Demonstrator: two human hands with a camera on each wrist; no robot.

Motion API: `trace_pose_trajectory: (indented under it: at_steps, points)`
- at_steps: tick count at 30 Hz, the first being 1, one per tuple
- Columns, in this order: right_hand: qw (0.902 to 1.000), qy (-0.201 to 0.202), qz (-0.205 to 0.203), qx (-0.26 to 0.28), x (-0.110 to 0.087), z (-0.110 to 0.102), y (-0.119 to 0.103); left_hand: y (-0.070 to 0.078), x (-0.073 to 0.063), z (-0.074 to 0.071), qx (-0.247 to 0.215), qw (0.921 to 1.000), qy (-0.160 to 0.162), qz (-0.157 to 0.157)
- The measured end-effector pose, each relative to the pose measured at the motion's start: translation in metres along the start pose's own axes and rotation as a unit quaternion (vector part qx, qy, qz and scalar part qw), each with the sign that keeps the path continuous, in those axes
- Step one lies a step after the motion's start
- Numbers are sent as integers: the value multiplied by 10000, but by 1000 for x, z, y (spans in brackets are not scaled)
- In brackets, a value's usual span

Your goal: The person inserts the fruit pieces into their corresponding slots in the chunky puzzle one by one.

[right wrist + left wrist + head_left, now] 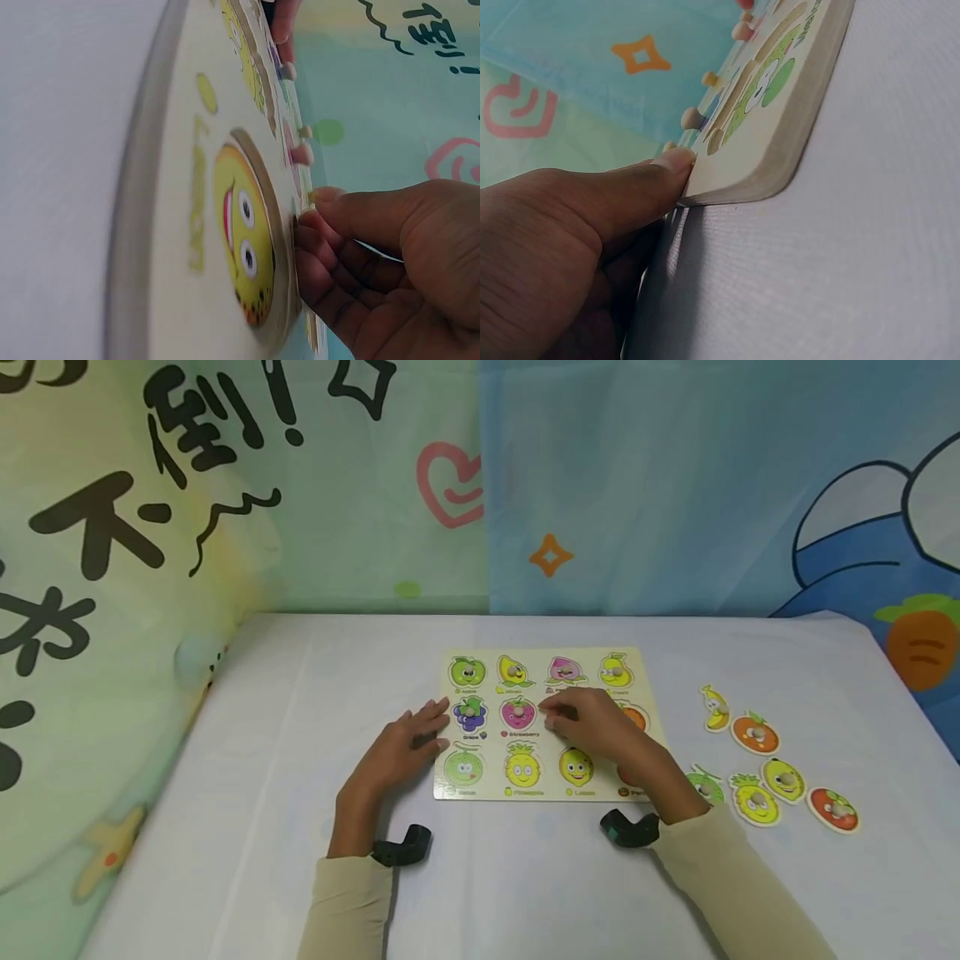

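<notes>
A pale wooden fruit puzzle board [491, 781] lies on the white table, its left edge touched by the left hand [401, 752]. In the left wrist view the thumb [656, 176] rests at the board's corner. Above the middle row hovers the right hand [592, 722], fingers bent and fingertips just right of the strawberry piece [517, 714]. No piece shows in its fingers; the right wrist view has thumb and fingers [360, 217] close together beyond the lemon slot [244, 232]. Knobbed apple [468, 672], grape [470, 714] and peach [566, 671] pieces sit in the board.
Right of the board lie several loose pieces: banana [716, 708], orange [756, 733], melon [707, 787], pineapple [754, 800], lemon [783, 779] and tomato [834, 810]. The right forearm crosses the board's lower right corner. A printed cloth [637, 485] hangs behind the table.
</notes>
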State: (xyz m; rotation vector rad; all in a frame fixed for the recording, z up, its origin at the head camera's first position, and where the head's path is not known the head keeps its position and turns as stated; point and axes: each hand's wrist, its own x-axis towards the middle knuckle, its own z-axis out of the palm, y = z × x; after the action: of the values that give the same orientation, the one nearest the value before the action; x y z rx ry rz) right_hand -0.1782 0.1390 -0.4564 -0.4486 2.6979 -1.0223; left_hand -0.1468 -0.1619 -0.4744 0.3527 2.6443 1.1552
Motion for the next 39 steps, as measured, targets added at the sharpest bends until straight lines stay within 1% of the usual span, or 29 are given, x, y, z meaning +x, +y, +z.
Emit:
trace_pose_trajectory:
  at_steps: [5,10,12,17,21,24,27,28,32,34,35,39]
  points:
    - [9992,393,-4,58,-11,-6,12,-1,0,0,-30,9998,-12,183]
    - [9960,862,-60,214,-20,-17,23,-1,0,0,62,9998,35,189]
    - [9950,974,6,207,-24,-23,26,-1,1,-1,70,9998,37,169]
    - [9916,1290,85,1,-36,-35,35,-3,2,1,-7,10000,-47,58]
    - [9858,1671,-93,-111,-46,-43,44,-4,2,1,12,10000,-40,55]
    - [9811,1919,-129,-219,-53,-51,53,-4,1,1,73,9999,6,69]
    - [9774,2083,-43,-363,-58,-61,60,-3,0,-1,80,10000,-9,13]
    - [9762,2124,110,-412,-59,-64,63,-3,0,-1,76,10000,-11,25]
    - [9761,2056,437,-547,-65,-80,73,-2,0,-2,89,9999,-42,-63]
    - [9753,2027,629,-605,-70,-86,80,-2,-1,-2,81,9999,-40,-44]
    - [9755,2010,647,-616,-73,-89,84,-2,0,-2,82,9999,-53,-68]
    - [9706,2084,996,-680,-81,-93,96,-2,0,-2,48,10000,-53,-38]
